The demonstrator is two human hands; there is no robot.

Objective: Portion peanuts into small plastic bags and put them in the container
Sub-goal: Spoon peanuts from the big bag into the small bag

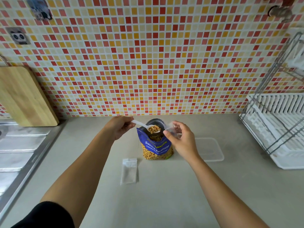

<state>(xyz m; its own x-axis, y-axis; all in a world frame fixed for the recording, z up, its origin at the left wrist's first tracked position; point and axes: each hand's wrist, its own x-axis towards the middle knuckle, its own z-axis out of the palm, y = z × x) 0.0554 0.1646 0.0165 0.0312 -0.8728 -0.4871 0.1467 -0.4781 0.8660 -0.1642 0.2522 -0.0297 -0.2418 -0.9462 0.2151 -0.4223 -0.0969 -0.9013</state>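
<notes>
A blue bag of salted peanuts (156,148) stands open on the grey counter. My left hand (119,127) pinches the handle of a white plastic spoon (141,124), whose bowl holds several peanuts (154,128) above the bag's mouth. To the right of the spoon, my right hand (182,139) holds a small clear plastic bag (171,128) by its top. A stack of small empty plastic bags (129,171) lies flat on the counter in front of the peanut bag. A clear rectangular container (211,149) sits to the right, partly behind my right wrist.
A steel sink drainboard (18,150) runs along the left edge. A wooden cutting board (23,97) leans on the tiled wall at the left. A white dish rack (278,122) stands at the right.
</notes>
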